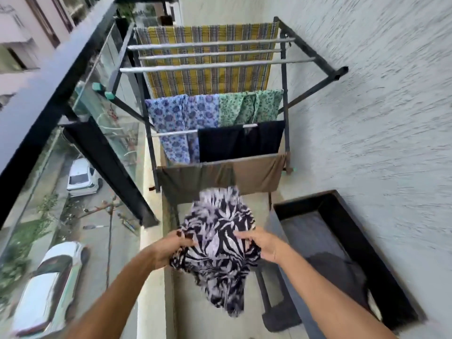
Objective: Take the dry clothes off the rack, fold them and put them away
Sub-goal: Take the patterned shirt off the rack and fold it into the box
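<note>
You have no text, label, brand, number or sign to read anywhere in this view. The markings on the black-and-white cloth (220, 241) at the bottom centre and on the blue floral cloth (171, 118) on the rack (208, 65) are only printed patterns. The white car (80, 177) at the left is too blurred to show a plate.

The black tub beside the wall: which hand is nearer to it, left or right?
Right. The right hand grips the patterned garment just left of the black tub; the left hand grips the garment's other side, farther away.
</note>
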Demonstrator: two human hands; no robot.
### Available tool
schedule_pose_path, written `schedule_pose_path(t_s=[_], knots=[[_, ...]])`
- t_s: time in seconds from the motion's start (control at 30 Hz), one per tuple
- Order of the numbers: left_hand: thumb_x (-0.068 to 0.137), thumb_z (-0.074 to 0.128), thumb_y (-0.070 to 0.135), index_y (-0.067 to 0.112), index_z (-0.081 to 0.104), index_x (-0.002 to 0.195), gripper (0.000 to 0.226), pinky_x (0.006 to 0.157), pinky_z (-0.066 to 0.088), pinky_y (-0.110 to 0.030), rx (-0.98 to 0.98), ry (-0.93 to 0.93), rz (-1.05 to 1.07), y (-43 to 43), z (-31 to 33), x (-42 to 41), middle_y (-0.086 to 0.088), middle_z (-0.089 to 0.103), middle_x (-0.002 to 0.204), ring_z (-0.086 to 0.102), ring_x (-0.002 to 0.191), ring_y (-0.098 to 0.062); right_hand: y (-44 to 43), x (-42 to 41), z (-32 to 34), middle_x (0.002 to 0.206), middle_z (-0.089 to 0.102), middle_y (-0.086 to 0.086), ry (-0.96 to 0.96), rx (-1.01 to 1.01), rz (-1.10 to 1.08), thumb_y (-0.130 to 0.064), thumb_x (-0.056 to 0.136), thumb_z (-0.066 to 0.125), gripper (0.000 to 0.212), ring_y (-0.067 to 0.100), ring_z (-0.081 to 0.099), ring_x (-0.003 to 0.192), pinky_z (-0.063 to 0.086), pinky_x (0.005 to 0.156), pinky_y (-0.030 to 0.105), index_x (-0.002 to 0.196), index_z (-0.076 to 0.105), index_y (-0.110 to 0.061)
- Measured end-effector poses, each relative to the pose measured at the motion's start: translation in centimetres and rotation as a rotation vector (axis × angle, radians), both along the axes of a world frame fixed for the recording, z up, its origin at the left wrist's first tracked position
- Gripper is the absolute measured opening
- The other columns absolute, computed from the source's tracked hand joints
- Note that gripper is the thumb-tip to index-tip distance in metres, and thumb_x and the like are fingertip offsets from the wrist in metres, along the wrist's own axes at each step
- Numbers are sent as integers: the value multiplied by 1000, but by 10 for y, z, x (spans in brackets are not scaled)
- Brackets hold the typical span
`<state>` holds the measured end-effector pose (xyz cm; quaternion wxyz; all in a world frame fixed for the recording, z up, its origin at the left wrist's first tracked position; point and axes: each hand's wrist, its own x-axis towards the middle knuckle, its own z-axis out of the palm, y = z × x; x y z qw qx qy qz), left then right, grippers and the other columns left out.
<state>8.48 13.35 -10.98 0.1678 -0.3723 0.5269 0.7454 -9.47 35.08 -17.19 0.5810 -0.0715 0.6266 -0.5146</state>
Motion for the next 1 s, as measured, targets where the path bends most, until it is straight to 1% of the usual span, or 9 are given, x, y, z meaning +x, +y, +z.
schedule_pose_path(t_s=[0.07, 0.2, 0.3, 0.43, 0.5, 0.6, 0.67, 0.8, 1.0], knots=[[92, 60, 2, -7, 62, 121, 30, 90, 56, -51, -60, -37, 25, 1, -13, 2, -27, 70, 111, 72, 93, -36, 8, 5, -2, 129, 67, 11, -11, -46, -103, -45, 40, 101, 76, 32, 58, 127, 37, 116, 52, 104, 79, -13], [89, 67, 12, 3, 64, 122, 34, 87, 57, -43, 96, 117, 78, -3, -24, 13, -23, 68, 121, 69, 105, -35, 30, 3, -3, 127, 65, 23, -155, -151, -214, -24, 50, 100, 81, 39, 63, 117, 51, 101, 50, 121, 68, -2], [88, 69, 3, 2, 56, 129, 42, 97, 54, -47, -30, -9, -54, 21, -61, 40, -20, 67, 123, 67, 110, -34, 40, 26, -21, 129, 68, 10, -74, 98, -40, -44, 45, 100, 101, 30, 62, 121, 46, 107, 43, 131, 62, -8], [94, 58, 7, -4, 62, 120, 28, 92, 53, -51, 88, -59, 136, 36, -71, 53, -26, 69, 114, 70, 100, -39, 47, 39, -19, 93, 75, 20, -75, 23, -226, -23, 85, 73, 23, 26, 74, 80, 61, 69, 35, 94, 73, -2], [96, 53, 14, 0, 66, 109, 23, 83, 54, -44, 139, -41, 273, 32, -64, 50, -22, 72, 106, 71, 89, -34, 48, 43, -11, 79, 74, 16, -172, -94, -331, -13, 87, 65, 14, 22, 72, 66, 59, 56, 31, 81, 75, -5], [79, 77, 31, 5, 63, 117, 48, 96, 52, -49, 14, -49, 149, 29, -60, 49, -17, 70, 117, 67, 107, -32, 40, 51, -13, 93, 74, 13, -111, -36, -255, -13, 95, 61, 17, 22, 73, 80, 59, 65, 31, 106, 69, -3], [64, 90, 23, 4, 59, 121, 68, 100, 49, -55, -69, -98, -16, 29, -58, 52, -20, 68, 122, 66, 112, -36, 35, 51, -18, 98, 74, 14, -34, 39, -325, -22, 101, 56, 26, 28, 70, 88, 57, 73, 36, 112, 64, 1], [87, 65, -5, -1, 58, 125, 39, 99, 50, -55, 54, -31, 24, 33, -47, 48, -23, 69, 118, 67, 109, -39, 36, 45, -20, 103, 75, 15, -57, -5, -575, -25, 104, 50, 32, 28, 71, 94, 55, 80, 40, 112, 67, 1], [92, 49, 0, -2, 60, 122, 32, 104, 45, -53, 196, 7, 208, 38, -40, 36, -25, 66, 121, 65, 106, -37, 37, 41, -18, 119, 68, 23, -264, -44, -641, -36, 105, 43, 43, 35, 66, 105, 52, 93, 48, 118, 64, -1]])
